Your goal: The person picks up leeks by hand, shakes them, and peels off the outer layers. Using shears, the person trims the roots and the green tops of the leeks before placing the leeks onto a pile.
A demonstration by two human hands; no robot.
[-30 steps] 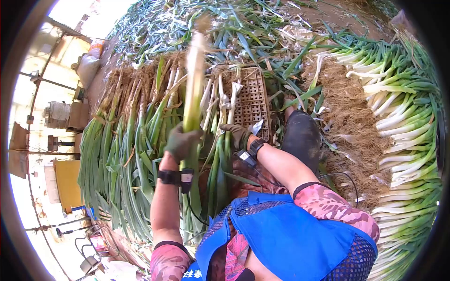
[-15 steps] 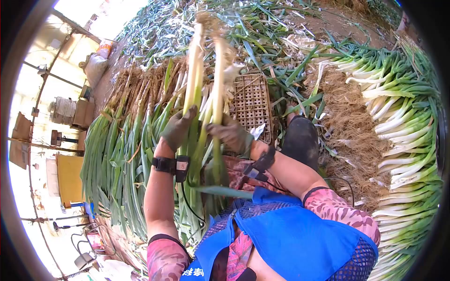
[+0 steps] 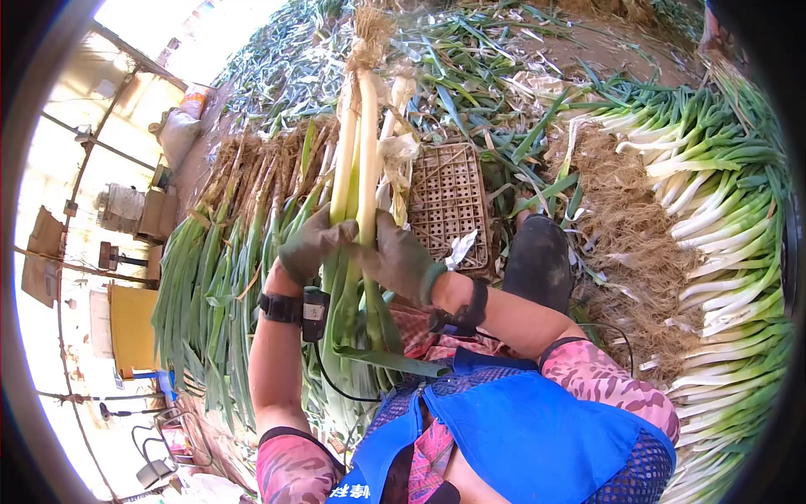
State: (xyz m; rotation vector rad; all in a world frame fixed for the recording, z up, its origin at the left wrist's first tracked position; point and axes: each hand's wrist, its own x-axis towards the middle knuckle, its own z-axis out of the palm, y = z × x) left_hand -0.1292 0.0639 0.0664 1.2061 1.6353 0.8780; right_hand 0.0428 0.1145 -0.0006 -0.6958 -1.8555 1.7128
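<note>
My left hand [image 3: 312,245], in a dark work glove, is closed around several long green onions [image 3: 346,181], their white stalks and roots pointing away from me. My right hand [image 3: 401,256], gloved too, is closed on the stalks just beside it, and the hands touch or nearly touch. Loose papery skin [image 3: 401,151] hangs to the right of the white stalks. The green leaves [image 3: 357,328] trail down toward my lap. How each finger sits around the stalks is partly hidden.
Unpeeled green onions [image 3: 227,252] lie in a row on the left. A plastic crate [image 3: 449,197] sits upside down or flat ahead of a dark boot [image 3: 539,260]. Peeled green onions [image 3: 714,244] line the right side, roots inward. Leaf scraps [image 3: 470,76] cover the ground beyond.
My right hand has moved left and inward, bringing its stalks against those in my left hand. The two spread groups of stalks now stand closer together.
</note>
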